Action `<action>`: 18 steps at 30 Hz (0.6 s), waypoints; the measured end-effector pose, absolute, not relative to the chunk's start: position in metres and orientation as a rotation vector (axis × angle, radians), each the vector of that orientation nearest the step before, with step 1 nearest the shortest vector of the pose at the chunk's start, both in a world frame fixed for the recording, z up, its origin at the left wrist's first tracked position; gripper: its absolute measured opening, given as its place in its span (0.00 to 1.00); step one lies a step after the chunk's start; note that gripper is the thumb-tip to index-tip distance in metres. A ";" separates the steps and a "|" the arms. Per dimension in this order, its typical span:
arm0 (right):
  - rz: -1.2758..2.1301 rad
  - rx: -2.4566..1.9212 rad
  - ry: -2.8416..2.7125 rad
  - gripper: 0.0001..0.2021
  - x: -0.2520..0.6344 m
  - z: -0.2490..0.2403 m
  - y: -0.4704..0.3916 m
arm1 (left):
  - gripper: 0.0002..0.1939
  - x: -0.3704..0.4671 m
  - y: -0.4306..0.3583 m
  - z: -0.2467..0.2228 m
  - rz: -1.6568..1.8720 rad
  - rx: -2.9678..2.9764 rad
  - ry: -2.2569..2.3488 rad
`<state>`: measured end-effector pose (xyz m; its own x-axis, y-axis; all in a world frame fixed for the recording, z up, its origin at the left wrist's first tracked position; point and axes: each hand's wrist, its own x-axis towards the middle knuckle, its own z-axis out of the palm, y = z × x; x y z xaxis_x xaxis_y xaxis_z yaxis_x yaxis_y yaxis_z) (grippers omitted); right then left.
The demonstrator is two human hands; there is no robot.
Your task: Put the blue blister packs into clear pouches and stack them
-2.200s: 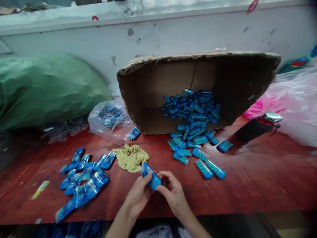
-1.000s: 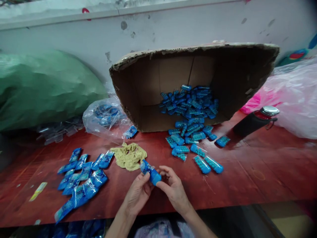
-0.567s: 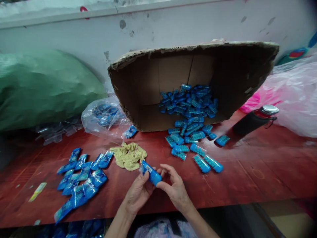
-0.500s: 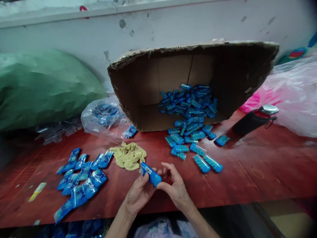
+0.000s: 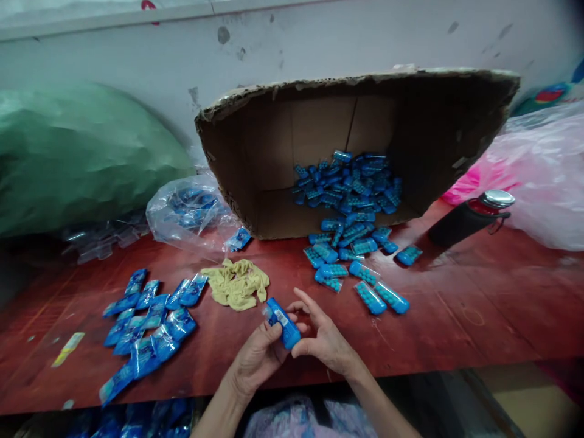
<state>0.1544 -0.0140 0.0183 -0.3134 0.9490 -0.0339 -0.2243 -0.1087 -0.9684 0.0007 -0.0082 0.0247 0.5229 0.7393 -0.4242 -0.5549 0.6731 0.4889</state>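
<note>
We see the right hand (image 5: 329, 342) spread wider than before, contact unclear; so the left hand (image 5: 259, 358) mainly carries the blue tube (image 5: 288, 331), right of the yellow cloth (image 5: 237, 285) and nearer us.

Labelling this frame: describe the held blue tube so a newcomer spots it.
Find the open cardboard box on the red table. Nearer the viewer, the left hand grips the blue tube, right hand close by. Unlike the blue packets and clear-ended capsules lying about, it alone is held.
</note>
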 end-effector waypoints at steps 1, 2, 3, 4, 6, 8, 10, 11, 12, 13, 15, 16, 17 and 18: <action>1.614 -0.896 -1.194 0.45 0.155 0.017 -0.014 | 0.11 0.002 -0.009 0.024 0.795 0.302 0.672; 1.629 -0.882 -1.181 0.45 0.155 0.015 -0.013 | 0.11 0.003 -0.011 0.024 0.799 0.294 0.692; 1.643 -0.873 -1.167 0.45 0.155 0.014 -0.013 | 0.11 0.005 -0.012 0.024 0.803 0.289 0.713; 1.657 -0.865 -1.149 0.45 0.155 0.013 -0.013 | 0.11 0.006 -0.013 0.024 0.808 0.283 0.734; 1.687 -0.857 -1.111 0.46 0.155 0.012 -0.013 | 0.11 0.010 -0.016 0.026 0.827 0.268 0.779; 1.713 -0.865 -1.076 0.45 0.154 0.012 -0.014 | 0.10 0.015 -0.017 0.027 0.858 0.249 0.827; 1.724 -0.870 -1.055 0.44 0.153 0.013 -0.015 | 0.09 0.019 -0.019 0.030 0.879 0.228 0.878; 1.726 -0.868 -1.043 0.42 0.153 0.013 -0.015 | 0.09 0.021 -0.019 0.032 0.882 0.220 0.898; 1.727 -0.859 -1.033 0.41 0.153 0.013 -0.015 | 0.09 0.022 -0.019 0.034 0.880 0.215 0.914; 1.726 -0.846 -1.025 0.40 0.153 0.013 -0.015 | 0.09 0.023 -0.018 0.036 0.875 0.214 0.925; 1.724 -0.809 -1.008 0.37 0.153 0.012 -0.014 | 0.10 0.021 -0.017 0.040 0.868 0.226 0.919; 1.723 -0.784 -0.997 0.36 0.153 0.011 -0.013 | 0.10 0.020 -0.016 0.042 0.862 0.236 0.898; 1.722 -0.757 -0.983 0.36 0.153 0.010 -0.012 | 0.10 0.017 -0.015 0.043 0.852 0.245 0.867; 1.722 -0.729 -0.968 0.36 0.154 0.008 -0.011 | 0.10 0.015 -0.014 0.044 0.838 0.253 0.830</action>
<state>0.1537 -0.0112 0.0081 -0.3288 0.9439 -0.0321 -0.4633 -0.1908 -0.8654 0.0151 -0.0140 0.0441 0.3848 0.7417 -0.5494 -0.5562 0.6613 0.5033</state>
